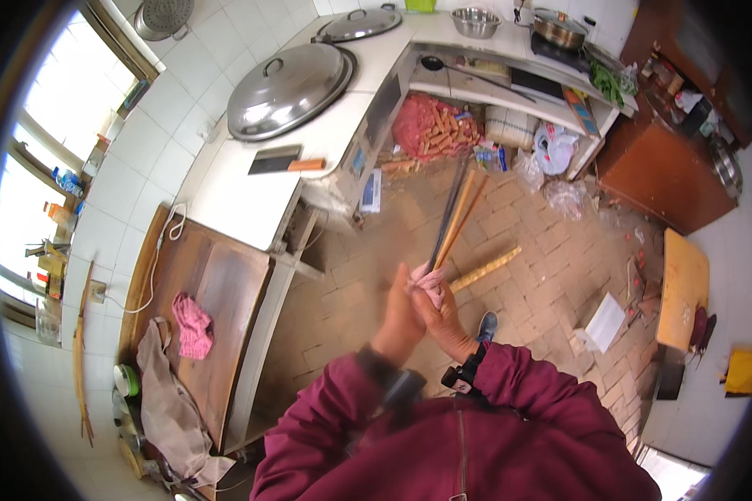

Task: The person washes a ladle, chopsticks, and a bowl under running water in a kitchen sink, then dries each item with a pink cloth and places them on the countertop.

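Out in front of my chest, both hands are together around a pink cloth (427, 282). A bundle of chopsticks (456, 216), some dark and some light brown, sticks out of the cloth and fans slightly at the far ends. My right hand (443, 322) is closed around the cloth and the near ends of the sticks. Against it presses my left hand (399, 322), thumb up; its fingers are mostly hidden behind the bundle. Just beyond the right hand shows a mottled yellow stick (485, 269); its near end is hidden.
On the white counter (238, 206) lie a cleaver (288, 161) and a large lidded wok (288, 91). The wooden tabletop (225, 282) at left bears another pink cloth (192, 325) and a beige apron (175, 407). A wooden board (685, 288) leans at right above the brick floor (539, 300).
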`<move>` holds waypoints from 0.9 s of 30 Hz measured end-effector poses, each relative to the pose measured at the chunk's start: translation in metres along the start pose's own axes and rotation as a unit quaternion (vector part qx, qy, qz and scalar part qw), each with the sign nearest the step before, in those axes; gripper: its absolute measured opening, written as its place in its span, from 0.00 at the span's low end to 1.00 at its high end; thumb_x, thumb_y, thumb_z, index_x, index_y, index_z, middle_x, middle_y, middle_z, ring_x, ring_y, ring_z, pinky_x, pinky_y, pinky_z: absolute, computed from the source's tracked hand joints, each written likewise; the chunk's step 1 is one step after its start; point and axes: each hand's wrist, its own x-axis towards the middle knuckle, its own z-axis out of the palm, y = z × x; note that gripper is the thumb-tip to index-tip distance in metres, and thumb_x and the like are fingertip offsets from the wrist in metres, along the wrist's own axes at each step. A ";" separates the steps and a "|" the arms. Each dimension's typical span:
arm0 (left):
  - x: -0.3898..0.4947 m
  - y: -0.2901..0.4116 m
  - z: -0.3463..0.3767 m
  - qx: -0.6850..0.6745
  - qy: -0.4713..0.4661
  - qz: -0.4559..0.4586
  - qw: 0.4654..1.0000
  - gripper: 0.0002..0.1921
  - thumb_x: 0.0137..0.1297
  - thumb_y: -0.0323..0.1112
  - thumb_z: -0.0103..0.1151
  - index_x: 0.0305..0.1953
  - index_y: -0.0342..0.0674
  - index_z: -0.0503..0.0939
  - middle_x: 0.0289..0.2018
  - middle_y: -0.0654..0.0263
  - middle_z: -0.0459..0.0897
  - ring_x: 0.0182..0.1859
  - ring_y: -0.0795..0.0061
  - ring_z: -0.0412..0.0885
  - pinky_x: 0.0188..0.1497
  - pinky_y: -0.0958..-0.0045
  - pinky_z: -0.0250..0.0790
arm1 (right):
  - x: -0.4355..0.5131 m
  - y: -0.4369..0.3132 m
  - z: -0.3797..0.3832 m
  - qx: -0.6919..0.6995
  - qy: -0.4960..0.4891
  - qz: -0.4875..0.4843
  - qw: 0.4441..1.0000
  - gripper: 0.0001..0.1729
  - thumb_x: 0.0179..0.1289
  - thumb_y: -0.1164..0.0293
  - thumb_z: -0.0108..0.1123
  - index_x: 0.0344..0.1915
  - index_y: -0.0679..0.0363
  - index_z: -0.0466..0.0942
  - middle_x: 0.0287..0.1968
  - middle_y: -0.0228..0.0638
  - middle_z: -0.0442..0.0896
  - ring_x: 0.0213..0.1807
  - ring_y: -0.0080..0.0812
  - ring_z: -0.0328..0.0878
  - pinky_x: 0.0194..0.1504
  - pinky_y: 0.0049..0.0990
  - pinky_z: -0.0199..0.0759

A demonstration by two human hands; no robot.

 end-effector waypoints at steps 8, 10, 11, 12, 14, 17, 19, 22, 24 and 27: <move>0.136 -0.013 0.078 0.242 0.154 -0.028 0.957 0.23 0.69 0.57 0.42 0.55 0.48 0.67 0.50 0.69 0.72 0.52 0.73 0.70 0.52 0.65 0.63 | 0.144 -0.005 -0.154 -0.125 -0.098 0.097 0.982 0.08 0.65 0.68 0.50 0.38 0.62 0.71 0.31 0.32 0.74 0.36 0.28 0.74 0.35 0.26 0.69; 0.170 -0.004 0.084 0.387 0.105 -0.016 0.916 0.29 0.68 0.59 0.42 0.63 0.47 0.65 0.59 0.64 0.68 0.59 0.70 0.67 0.58 0.61 0.60 | 0.172 -0.001 -0.189 -0.152 -0.144 0.182 0.961 0.11 0.65 0.66 0.51 0.41 0.62 0.71 0.28 0.30 0.74 0.35 0.25 0.74 0.33 0.26 0.69; 0.191 0.007 0.085 0.455 0.071 -0.022 0.887 0.30 0.67 0.59 0.43 0.63 0.46 0.65 0.60 0.62 0.66 0.59 0.69 0.67 0.59 0.61 0.60 | 0.183 0.000 -0.201 -0.189 -0.195 0.198 0.942 0.12 0.64 0.65 0.52 0.41 0.62 0.71 0.27 0.29 0.73 0.35 0.25 0.74 0.32 0.25 0.69; 0.196 0.014 0.084 0.474 0.059 -0.017 0.878 0.30 0.67 0.59 0.44 0.63 0.45 0.66 0.60 0.61 0.66 0.59 0.68 0.67 0.59 0.61 0.60 | 0.192 0.000 -0.210 -0.149 -0.263 0.166 0.939 0.10 0.64 0.66 0.53 0.40 0.61 0.71 0.25 0.27 0.72 0.32 0.23 0.73 0.30 0.24 0.69; 0.202 0.021 0.086 0.308 0.019 0.006 0.951 0.31 0.67 0.58 0.45 0.62 0.42 0.66 0.60 0.58 0.67 0.59 0.67 0.67 0.59 0.63 0.60 | 0.209 -0.006 -0.218 -0.019 -0.346 0.221 0.912 0.07 0.63 0.67 0.53 0.36 0.59 0.72 0.23 0.24 0.71 0.26 0.19 0.70 0.26 0.22 0.66; 0.212 0.023 0.093 0.201 -0.070 0.110 0.971 0.23 0.71 0.53 0.42 0.38 0.36 0.77 0.45 0.61 0.78 0.51 0.69 0.74 0.56 0.70 0.64 | 0.237 -0.023 -0.205 0.109 -0.378 0.397 0.829 0.07 0.63 0.68 0.52 0.29 0.57 0.70 0.21 0.22 0.69 0.20 0.15 0.65 0.21 0.19 0.60; 0.214 0.034 0.094 0.216 0.022 0.169 0.961 0.24 0.71 0.54 0.42 0.29 0.38 0.73 0.40 0.59 0.80 0.47 0.69 0.75 0.54 0.70 0.65 | 0.253 -0.032 -0.184 0.130 -0.391 0.443 0.796 0.11 0.63 0.68 0.51 0.24 0.57 0.67 0.19 0.21 0.66 0.17 0.13 0.61 0.18 0.17 0.55; 0.210 0.059 0.088 0.226 0.129 0.216 0.941 0.26 0.71 0.55 0.41 0.23 0.40 0.69 0.33 0.59 0.80 0.44 0.68 0.77 0.53 0.68 0.66 | 0.268 -0.033 -0.145 0.132 -0.400 0.448 0.788 0.16 0.65 0.67 0.49 0.20 0.55 0.63 0.17 0.19 0.63 0.14 0.12 0.56 0.16 0.16 0.50; 0.203 0.083 0.079 0.230 0.210 0.240 0.920 0.26 0.71 0.55 0.40 0.22 0.41 0.68 0.30 0.60 0.80 0.43 0.67 0.77 0.52 0.66 0.67 | 0.275 -0.027 -0.118 0.137 -0.411 0.453 0.779 0.17 0.66 0.67 0.48 0.19 0.54 0.62 0.15 0.18 0.62 0.13 0.11 0.53 0.15 0.17 0.48; 0.187 0.129 0.057 0.199 0.279 0.304 0.889 0.25 0.71 0.54 0.41 0.20 0.44 0.65 0.25 0.62 0.77 0.41 0.68 0.77 0.50 0.64 0.68 | 0.284 -0.011 -0.078 0.135 -0.467 0.481 0.729 0.15 0.67 0.67 0.48 0.21 0.56 0.67 0.16 0.19 0.65 0.14 0.13 0.58 0.17 0.17 0.54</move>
